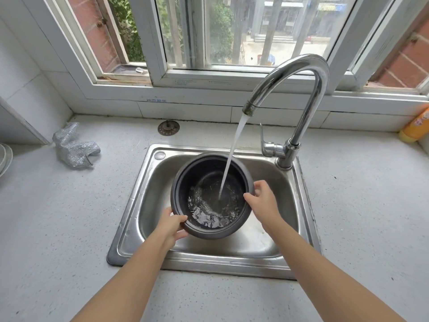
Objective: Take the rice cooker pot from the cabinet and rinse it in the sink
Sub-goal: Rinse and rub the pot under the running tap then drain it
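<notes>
The dark rice cooker pot (199, 177) is held over the steel sink (299, 205), tilted slightly toward me. Water pours from the chrome faucet (301, 73) into the pot and pools at its bottom. My left hand (173, 225) grips the pot's near-left rim, thumb over the edge. On the right rim, my right hand (262, 198) pinches the edge, thumb inside the pot.
A silver scrubbing cloth (73, 146) lies on the counter to the left. A sink strainer plug (168, 128) rests behind the sink. An orange bottle (416, 126) stands at the far right. White plates (4, 156) show at the left edge.
</notes>
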{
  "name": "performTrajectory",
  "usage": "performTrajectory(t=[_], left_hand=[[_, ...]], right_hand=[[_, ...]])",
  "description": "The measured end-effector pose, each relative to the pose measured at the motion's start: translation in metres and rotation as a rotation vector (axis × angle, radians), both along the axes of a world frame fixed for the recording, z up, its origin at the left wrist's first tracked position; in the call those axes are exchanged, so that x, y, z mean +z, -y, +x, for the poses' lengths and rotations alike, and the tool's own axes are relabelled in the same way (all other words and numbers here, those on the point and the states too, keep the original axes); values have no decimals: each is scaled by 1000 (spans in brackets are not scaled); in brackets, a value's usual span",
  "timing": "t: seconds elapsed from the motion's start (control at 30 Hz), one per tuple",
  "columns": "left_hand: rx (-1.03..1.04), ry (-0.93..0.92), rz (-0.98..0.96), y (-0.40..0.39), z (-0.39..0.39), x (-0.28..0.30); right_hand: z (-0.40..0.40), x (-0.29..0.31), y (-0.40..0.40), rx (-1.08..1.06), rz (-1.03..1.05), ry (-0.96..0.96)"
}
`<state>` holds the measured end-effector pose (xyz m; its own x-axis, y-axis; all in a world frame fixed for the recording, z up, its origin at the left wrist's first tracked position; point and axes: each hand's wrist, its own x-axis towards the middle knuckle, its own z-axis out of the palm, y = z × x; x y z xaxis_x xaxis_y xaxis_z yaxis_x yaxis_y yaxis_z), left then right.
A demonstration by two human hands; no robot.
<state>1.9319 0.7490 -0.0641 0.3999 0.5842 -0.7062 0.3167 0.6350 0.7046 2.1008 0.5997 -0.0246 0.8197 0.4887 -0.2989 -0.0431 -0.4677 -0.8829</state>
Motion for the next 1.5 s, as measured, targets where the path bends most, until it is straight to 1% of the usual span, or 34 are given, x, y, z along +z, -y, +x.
performTrajectory(t=[0.13, 0.2, 0.3, 0.43, 0.7, 0.9, 1.0, 1.2, 1.33, 1.43, 1.5], left_hand=[[-6, -52, -66, 3, -1, -4], [12, -37, -109, 4, -3, -6], [13, 5, -94, 2, -3, -7], [45, 58, -26, -4, -3, -4], [107, 28, 191, -13, -7, 1], [49, 12, 350, -9, -7, 4], [6, -13, 425, -8, -9, 4], [-153, -101, 594, -12, -13, 8], [-206, -150, 627, -10, -11, 8], [-214, -163, 627, -7, -11, 8], [-238, -184, 659, -5, -11, 9]], right_hand=[[1, 10, -4, 68, -33, 98], [2, 13, -5, 93, -23, 112], [7, 14, -6, 103, 0, 106], [10, 6, -4, 72, 17, 76], [8, -9, -4, 48, 11, -54], [11, -19, -1, 88, -67, -103], [10, -22, 0, 129, -106, -83], [11, -22, 1, 216, -154, -41], [11, -21, 1, 273, -166, -17], [12, -21, 5, 275, -175, -15], [14, -20, 7, 276, -194, -18]])
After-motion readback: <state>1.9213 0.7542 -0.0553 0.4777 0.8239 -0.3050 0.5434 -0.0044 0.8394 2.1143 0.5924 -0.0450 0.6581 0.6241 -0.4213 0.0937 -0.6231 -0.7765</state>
